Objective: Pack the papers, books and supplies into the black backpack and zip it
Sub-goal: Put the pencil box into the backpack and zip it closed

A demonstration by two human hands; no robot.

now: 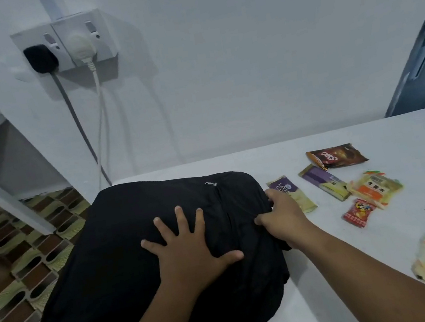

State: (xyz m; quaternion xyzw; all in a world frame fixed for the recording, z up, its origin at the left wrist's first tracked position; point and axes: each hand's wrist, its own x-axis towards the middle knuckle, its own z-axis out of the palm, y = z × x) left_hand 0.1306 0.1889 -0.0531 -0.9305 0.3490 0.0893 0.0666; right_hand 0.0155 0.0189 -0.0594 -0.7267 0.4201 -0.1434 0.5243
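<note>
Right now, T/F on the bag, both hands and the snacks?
1. The left hand lies flat, fingers spread, on the black backpack. True.
2. The right hand holds a snack packet. False: it grips the backpack's right edge.
3. The snack packets lie on the table right of the backpack. True.
4. Both wall sockets are unused. False: a black plug and a white plug are in.

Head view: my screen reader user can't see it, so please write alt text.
A person's left hand presses flat on a black fabric backpack lying on a white table, while the right hand grips its right edge. Colourful snack packets lie scattered to the right.
</note>
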